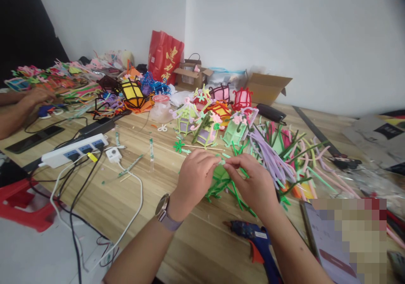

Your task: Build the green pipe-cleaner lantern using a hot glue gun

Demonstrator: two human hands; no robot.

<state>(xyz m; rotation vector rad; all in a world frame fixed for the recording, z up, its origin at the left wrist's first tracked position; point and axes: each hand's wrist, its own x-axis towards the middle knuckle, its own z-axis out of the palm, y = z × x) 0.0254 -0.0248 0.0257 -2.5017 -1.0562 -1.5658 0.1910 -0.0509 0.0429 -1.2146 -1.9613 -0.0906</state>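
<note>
My left hand (194, 177) and my right hand (253, 182) meet over a wooden table (158, 191), both pinching a small light-green piece (222, 162) between their fingertips. A watch sits on my left wrist. Under the hands lie green pipe cleaners (221, 189). Just beyond them stand small pipe-cleaner lanterns (205, 125) in green, purple, pink and red. A blue glue gun (257, 242) lies near my right forearm.
A heap of purple, pink and green pipe cleaners (284, 157) spreads at right. A white power strip (74, 150) with cables lies at left, a phone (34, 138) beyond it. Another person's hands (30, 98) work at far left. Cardboard boxes (268, 87) and a red bag (164, 58) stand by the wall.
</note>
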